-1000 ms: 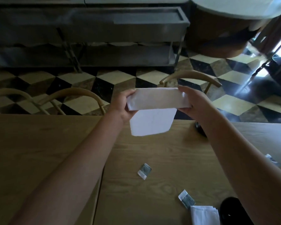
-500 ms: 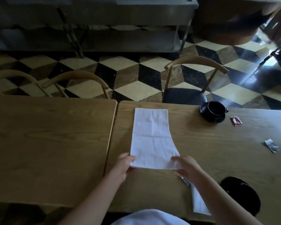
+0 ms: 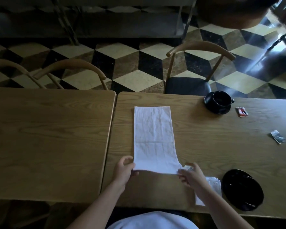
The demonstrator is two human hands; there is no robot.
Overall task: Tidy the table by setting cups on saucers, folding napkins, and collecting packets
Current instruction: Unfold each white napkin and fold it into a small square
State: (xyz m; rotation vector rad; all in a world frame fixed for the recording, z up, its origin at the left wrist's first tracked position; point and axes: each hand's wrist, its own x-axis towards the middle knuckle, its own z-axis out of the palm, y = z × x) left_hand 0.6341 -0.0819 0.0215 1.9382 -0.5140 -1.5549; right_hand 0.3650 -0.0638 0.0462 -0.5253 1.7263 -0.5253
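Both arms reach in from the bottom of the frame. The left hand pinches the near left corner of the long white napkin, and the right hand pinches the near right corner. The hands are apart. The napkin lies flat on the table, center frame, running away toward the chair.

White napkin, black cup and saucer, red packet, tan wood-grain table, cube-patterned floor.
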